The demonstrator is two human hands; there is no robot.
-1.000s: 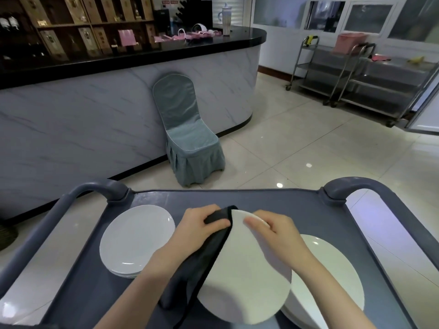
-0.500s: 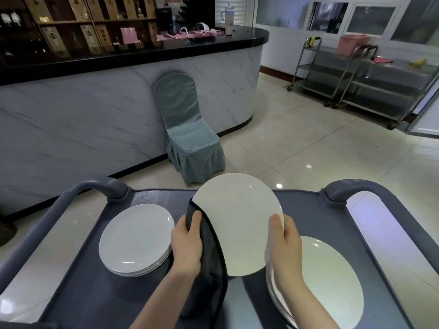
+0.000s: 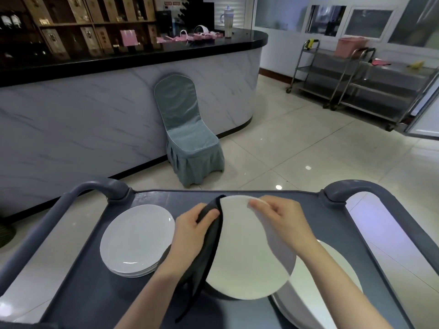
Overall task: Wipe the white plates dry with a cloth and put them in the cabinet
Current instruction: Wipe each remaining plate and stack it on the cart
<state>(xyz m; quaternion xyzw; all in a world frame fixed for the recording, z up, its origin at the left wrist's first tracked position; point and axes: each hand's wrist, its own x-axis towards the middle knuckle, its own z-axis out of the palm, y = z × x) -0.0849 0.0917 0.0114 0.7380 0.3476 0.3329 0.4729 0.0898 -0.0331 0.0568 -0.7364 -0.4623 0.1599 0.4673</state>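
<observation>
On the head view, we hold the white plate [image 3: 244, 252] tilted over the grey cart [image 3: 166, 198]. Our left hand [image 3: 192, 230] clamps the dark cloth [image 3: 206, 252] on its left rim, and our right hand [image 3: 285, 224] pinches the far edge. A wet rim could slip and crack the right-hand stack [image 3: 332, 281]. The left stack [image 3: 135, 238] sits alongside, with the tiled floor [image 3: 308, 138], marble counter [image 3: 95, 115] and covered chair [image 3: 187, 129] beyond.
</observation>
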